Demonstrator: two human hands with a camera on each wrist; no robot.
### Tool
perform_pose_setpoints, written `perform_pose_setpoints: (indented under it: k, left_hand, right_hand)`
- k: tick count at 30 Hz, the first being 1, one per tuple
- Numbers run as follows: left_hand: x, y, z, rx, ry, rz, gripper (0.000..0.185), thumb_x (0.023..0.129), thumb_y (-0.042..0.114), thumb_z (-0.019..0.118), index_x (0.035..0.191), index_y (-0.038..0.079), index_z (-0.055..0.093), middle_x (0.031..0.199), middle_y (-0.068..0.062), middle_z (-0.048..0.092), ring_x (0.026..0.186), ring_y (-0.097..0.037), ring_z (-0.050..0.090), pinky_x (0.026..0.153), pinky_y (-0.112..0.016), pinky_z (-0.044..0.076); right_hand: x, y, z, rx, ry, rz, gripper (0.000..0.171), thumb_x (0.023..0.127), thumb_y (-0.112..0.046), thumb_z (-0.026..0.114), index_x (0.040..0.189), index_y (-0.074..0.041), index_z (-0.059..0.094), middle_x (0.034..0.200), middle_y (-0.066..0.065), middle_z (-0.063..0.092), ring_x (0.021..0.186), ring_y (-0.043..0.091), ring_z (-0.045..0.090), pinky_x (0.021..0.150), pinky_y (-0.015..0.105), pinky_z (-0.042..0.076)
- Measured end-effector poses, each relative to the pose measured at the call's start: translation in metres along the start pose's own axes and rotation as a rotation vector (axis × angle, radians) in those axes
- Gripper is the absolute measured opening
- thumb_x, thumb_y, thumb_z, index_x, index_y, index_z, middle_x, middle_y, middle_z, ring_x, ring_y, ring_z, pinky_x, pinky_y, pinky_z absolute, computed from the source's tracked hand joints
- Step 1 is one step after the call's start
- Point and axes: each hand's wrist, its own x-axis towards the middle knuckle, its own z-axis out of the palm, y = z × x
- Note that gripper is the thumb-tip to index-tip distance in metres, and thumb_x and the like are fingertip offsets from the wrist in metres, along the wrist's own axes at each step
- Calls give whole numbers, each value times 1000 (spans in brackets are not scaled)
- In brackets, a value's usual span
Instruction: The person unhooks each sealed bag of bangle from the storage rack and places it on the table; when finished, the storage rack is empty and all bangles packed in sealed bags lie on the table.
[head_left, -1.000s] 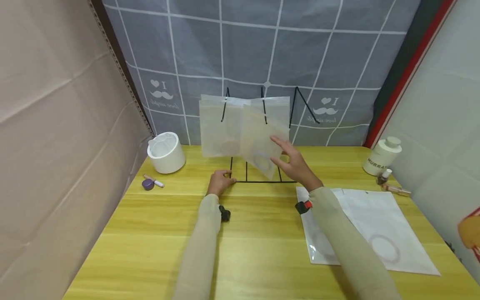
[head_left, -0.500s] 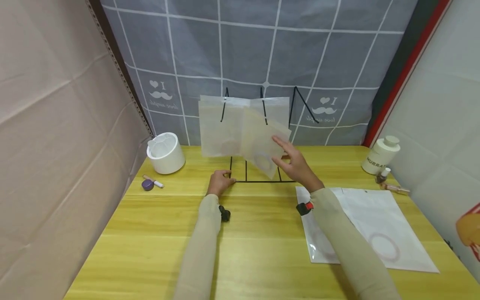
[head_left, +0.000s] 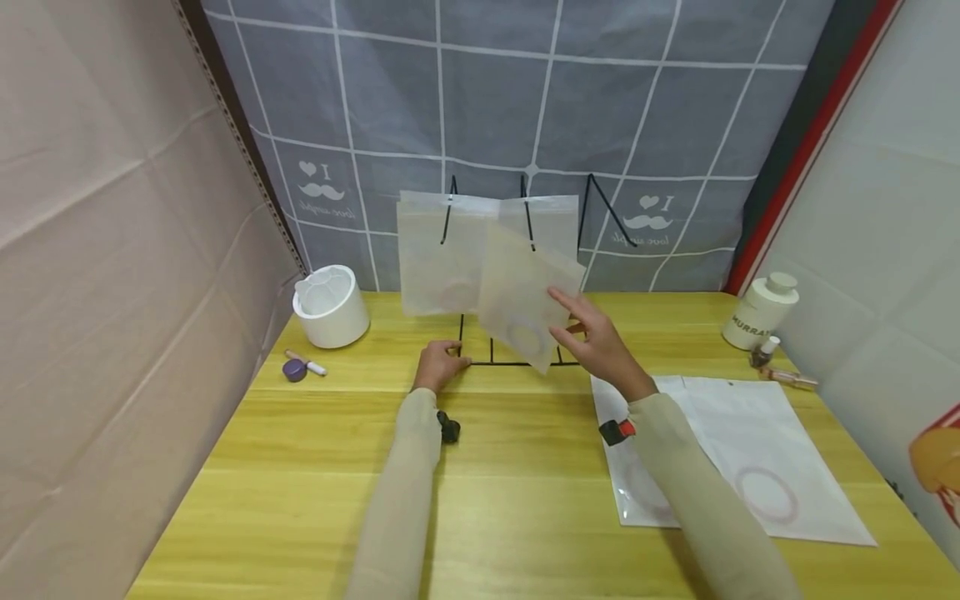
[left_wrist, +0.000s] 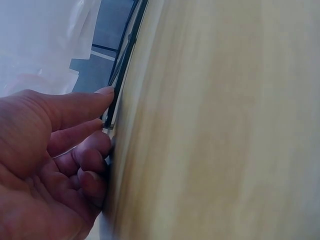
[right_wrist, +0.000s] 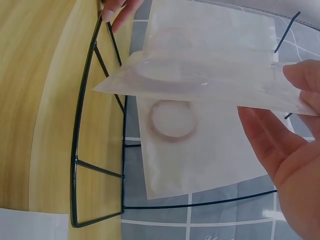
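A black wire rack (right_wrist: 75, 161) stands on the table, its hooks leaning forward. Frosted plastic bags (head_left: 442, 262) hang from the left and middle hooks; the right hook is bare. With thumb and fingers my left hand (head_left: 437, 365) pinches the front left corner of the rack's base. My right hand (head_left: 602, 343) holds the edge of the front frosted bag (head_left: 517, 287) on the middle hook, thumb on one side and fingers on the other. That bag hangs askew, a ring shape showing through it. Behind it, the right wrist view shows another bag (right_wrist: 215, 155) with a pinkish ring.
At the back left stand a white round container (head_left: 332, 321), a purple lid (head_left: 294, 370) and a small stick. White flat packages (head_left: 742, 433) lie beneath my right forearm. A white bottle (head_left: 759, 317), a small dark bottle (head_left: 762, 354) and a pinkish tube (head_left: 791, 379) are far right.
My right hand has shifted slightly right and down, and the lower corner of the bag it holds has swung a little lower. The left hand has stayed on the rack.
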Motion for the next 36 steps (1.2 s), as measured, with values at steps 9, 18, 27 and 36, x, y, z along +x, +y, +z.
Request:
perform_pose_setpoints:
  k: [9,18,27,36]
  left_hand:
    - [2,-1,3,8,-1,-6,47,91,16,76,135,6,65,140,-17,61,125,-35,59,104,-51,48]
    - [3,0,4,21,2,-2,45,92,16,76,135,7,66,140,-17,60,128,-35,58,105,-51,48]
    - [3,1,1,35,7,15,47,92,17,76,136,6,64,140,-18,60,132,-36,54,108,-50,46]
    - [-4,2,-1,28,-1,15,48,93,16,74,138,4,62,143,-19,57,131,-37,54,106,-53,46]
  right_hand:
    - [-4,-10,-9,-47,71,-87,52,89,5,72,139,0,60,139,18,61,97,27,66,71,20,55]
    - [-19,-30,-29,-91,83,-133,45,84,12,73,127,-1,69,125,15,70,90,17,68,72,10,52]
    - [-68,-59,-49,355,-87,118,39,86,13,70,124,10,66,109,-2,73,62,8,56,55,21,50]
    - [-106,-3,-22,418,-314,759,51,92,-13,75,138,2,59,125,19,67,71,11,65,70,30,59]
